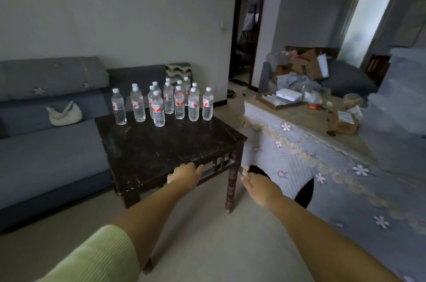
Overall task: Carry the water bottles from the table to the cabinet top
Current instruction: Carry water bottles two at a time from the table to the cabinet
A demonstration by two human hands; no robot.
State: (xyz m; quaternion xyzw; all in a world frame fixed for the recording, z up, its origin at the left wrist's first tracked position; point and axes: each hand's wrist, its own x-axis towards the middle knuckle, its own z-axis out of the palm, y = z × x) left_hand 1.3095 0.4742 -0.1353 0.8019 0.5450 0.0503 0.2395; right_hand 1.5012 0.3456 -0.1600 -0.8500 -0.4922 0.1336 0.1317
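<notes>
The water bottles stand in a bunch at the far end of the dark table, well away from both hands. The left hand and right hand are loose and hold nothing. The bottles are clear, with white caps and red labels.

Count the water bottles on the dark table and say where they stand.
13 water bottles, all upright at the far side of the dark table: one apart at the far left, the rest clustered toward the right. They overlap, so another may be hidden.
</notes>
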